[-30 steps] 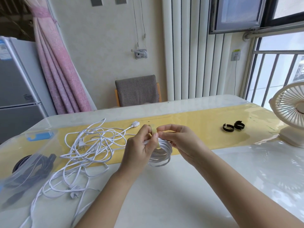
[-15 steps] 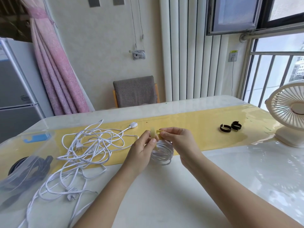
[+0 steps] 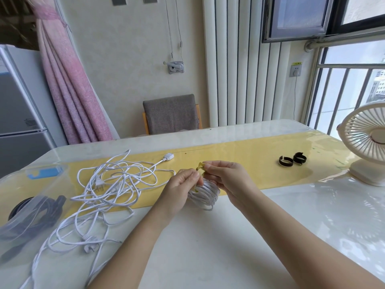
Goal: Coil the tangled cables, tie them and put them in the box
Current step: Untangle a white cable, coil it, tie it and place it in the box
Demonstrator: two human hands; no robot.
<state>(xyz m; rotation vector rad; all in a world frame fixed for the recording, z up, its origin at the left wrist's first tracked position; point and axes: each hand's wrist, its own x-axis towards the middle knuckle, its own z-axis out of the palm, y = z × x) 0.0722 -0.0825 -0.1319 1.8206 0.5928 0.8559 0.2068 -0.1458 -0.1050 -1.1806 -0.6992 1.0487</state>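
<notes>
Coil (image 3: pixel 205 195) hangs between our hands, yellow tie (image 3: pixel 200 168) across its top; left hand (image 3: pixel 181 190) grips the coil there, right hand (image 3: pixel 227 180) pinches the tie end.

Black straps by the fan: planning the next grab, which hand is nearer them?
Right. The right hand pinches the yellow tie on the white coil, left of the black straps; the left hand, gripping the coil, is farther left.

One head-worn wide-angle view looks forward and down, close over the table (image 3: pixel 208 257).
</notes>
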